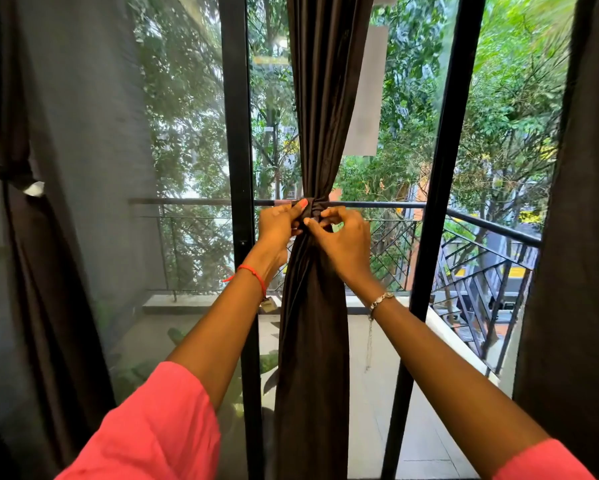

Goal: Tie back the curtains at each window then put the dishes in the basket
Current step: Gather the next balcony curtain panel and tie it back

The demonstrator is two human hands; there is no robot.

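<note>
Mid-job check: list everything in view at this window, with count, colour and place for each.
centre curtain: one, dark brown, gathered mid-window
tie-back: one, dark brown, round the centre curtain
left curtain: one, dark brown, left edge, tied
right curtain: one, dark brown, right edge
frame uprights: two, black, flanking centre curtain
paper sheet: one, white, upper right of centre curtain
balcony railing: one, black, outside
trees: several, green, beyond railing
thread bracelet: one, red, left wrist
chain bracelet: one, silver, right wrist
sleeves: two, pink, bottom corners
left hand: one, pinching tie-back
right hand: one, pinching tie-back
</note>
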